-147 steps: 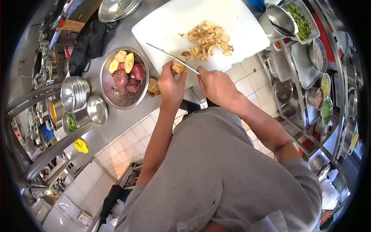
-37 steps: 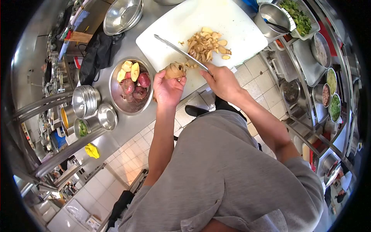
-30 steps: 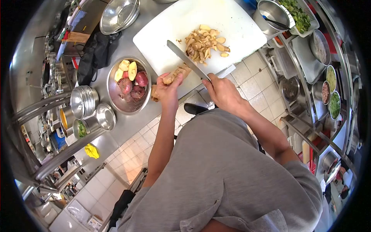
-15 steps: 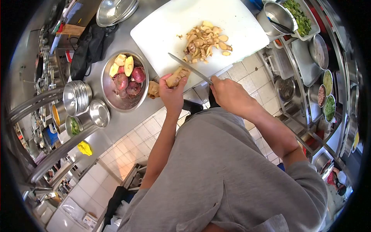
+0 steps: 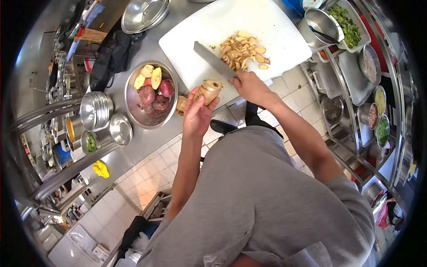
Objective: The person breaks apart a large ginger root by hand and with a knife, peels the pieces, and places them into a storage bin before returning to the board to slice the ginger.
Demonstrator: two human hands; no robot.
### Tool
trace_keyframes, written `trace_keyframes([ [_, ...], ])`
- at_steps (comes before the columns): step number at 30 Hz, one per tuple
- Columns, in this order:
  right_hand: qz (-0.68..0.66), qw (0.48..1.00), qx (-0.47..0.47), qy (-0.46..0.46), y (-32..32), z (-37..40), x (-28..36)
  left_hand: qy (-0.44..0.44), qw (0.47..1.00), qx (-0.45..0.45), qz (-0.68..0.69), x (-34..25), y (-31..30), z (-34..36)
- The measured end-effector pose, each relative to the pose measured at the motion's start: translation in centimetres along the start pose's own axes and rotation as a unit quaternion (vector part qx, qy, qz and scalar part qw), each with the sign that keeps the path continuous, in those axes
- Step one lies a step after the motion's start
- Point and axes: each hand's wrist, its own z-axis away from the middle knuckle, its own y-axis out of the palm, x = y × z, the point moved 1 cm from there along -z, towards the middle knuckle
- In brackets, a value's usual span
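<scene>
My left hand [image 5: 198, 116] grips a knobby piece of ginger root [image 5: 208, 91] near the front edge of the white cutting board [image 5: 184, 40]; the cut end of the root faces up. In my right hand [image 5: 253, 88] is a knife [image 5: 214, 60], its wide blade lying over the board and pointing to the upper left, apart from the root. A heap of ginger peelings and trimmings [image 5: 242, 48] rests on the board beyond the blade. Another ginger root [image 5: 181, 105], partly hidden by my left hand, sits at the counter's edge beside the colander [image 5: 129, 95].
The colander holds red onions [image 5: 147, 95] and peeled yellow pieces [image 5: 155, 78]. Stacked metal bowls [image 5: 95, 110] stand at left, with a black cloth bag [image 5: 106, 62] behind. At right are a metal pot [image 5: 316, 24], a basket of greens [image 5: 347, 26] and a rack.
My left hand has drawn the ginger slightly down and right and turned it so its end faces up. The knife has moved up and away from the root, its blade rolled flatter.
</scene>
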Motion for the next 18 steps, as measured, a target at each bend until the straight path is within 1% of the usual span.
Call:
trace_keyframes([
  [2, 0.003, 1.0, -0.018, 0.007, -0.1, 0.3, 0.4, -0.049, 0.996, 0.022, 0.073, -1.2, 2.1, 0.2],
  [3, 0.006, 1.0, -0.028, 0.011, -0.3, 0.6, 0.6, -0.051, 0.996, 0.024, 0.074, -1.2, 2.1, 0.0],
  [5, 0.015, 1.0, -0.019, 0.015, -0.8, 1.3, 1.3, -0.054, 0.995, 0.025, 0.075, -1.1, 1.6, -0.4],
  [8, 0.013, 1.0, -0.019, 0.007, -1.1, 2.4, 2.1, -0.007, 1.0, -0.018, 0.016, -0.7, 0.8, -0.8],
  [9, 0.01, 1.0, -0.021, 0.003, -1.3, 2.9, 2.2, 0.042, 0.996, -0.032, -0.075, -0.2, 0.1, -1.2],
  [11, 0.005, 1.0, -0.012, 0.002, -2.2, 4.3, 3.0, 0.137, 0.956, -0.059, -0.253, 1.0, -1.4, -2.3],
  [14, 0.005, 1.0, 0.015, 0.003, -3.9, 6.3, 4.1, 0.161, 0.913, -0.083, -0.366, 2.8, -1.8, -2.4],
  [15, 0.006, 1.0, 0.025, 0.005, -4.4, 6.8, 4.2, 0.181, 0.895, -0.091, -0.397, 3.0, -1.3, -2.1],
  [18, 0.011, 0.999, 0.045, 0.008, -5.3, 7.9, 4.3, 0.201, 0.883, -0.086, -0.415, 3.6, -1.7, -1.8],
])
